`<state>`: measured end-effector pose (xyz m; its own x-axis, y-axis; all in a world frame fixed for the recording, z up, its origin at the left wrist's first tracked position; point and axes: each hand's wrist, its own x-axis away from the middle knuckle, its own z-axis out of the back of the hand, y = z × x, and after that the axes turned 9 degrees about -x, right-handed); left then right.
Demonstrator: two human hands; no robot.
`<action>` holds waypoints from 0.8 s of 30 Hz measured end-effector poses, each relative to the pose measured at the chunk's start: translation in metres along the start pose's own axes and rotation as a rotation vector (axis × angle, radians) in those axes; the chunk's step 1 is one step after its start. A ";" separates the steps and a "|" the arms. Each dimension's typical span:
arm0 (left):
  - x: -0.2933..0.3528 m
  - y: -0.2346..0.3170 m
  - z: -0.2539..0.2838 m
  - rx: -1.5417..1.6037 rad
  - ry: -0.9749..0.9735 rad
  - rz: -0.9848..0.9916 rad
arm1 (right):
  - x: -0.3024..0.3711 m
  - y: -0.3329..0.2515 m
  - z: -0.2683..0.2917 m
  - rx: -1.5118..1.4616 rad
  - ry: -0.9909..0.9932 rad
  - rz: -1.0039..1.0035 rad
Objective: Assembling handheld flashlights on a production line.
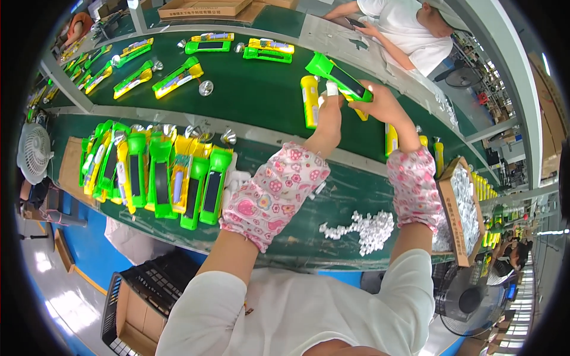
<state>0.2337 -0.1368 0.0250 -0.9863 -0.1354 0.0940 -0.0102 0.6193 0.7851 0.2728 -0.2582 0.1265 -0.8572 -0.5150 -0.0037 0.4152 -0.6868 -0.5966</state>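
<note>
My right hand (382, 108) is closed around the lower end of a green flashlight housing (343, 78) with a black panel, held tilted above the green work surface. A yellow piece (360, 111) shows beneath that hand. My left hand (328, 123) is raised close beside the housing, its fingers drawn together. Something white (331, 89) is at one fingertip; whether it is a cover or a held part I cannot tell. Just left of this hand lies a yellow flashlight body (310, 102). Both forearms wear patterned sleeve covers.
Several green and yellow flashlight halves (160, 172) stand packed at the left. More opened flashlights (208, 45) lie along the far surface. Small white parts (371, 232) are heaped near me, beside a carton (456, 210) of pale pieces. A person (409, 29) sits opposite.
</note>
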 end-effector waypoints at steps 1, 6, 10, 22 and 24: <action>0.019 0.011 -0.001 0.158 -0.159 0.090 | 0.018 -0.010 -0.007 0.005 0.083 0.125; 0.082 0.039 0.018 0.366 -0.277 0.063 | 0.085 -0.085 -0.049 0.450 0.404 0.190; 0.101 0.072 0.062 0.345 -0.246 -0.031 | 0.110 -0.117 -0.074 0.396 0.413 0.273; 0.168 0.164 0.163 0.172 -0.241 -0.060 | 0.144 -0.099 -0.244 -0.044 -0.221 0.702; 0.178 0.167 0.153 0.113 -0.103 -0.034 | 0.143 -0.093 -0.252 0.034 -0.230 0.656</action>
<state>0.0317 0.0609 0.0786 -0.9967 -0.0813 0.0008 -0.0565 0.6995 0.7124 0.0352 -0.1385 -0.0213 -0.3414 -0.9220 -0.1824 0.8379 -0.2106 -0.5035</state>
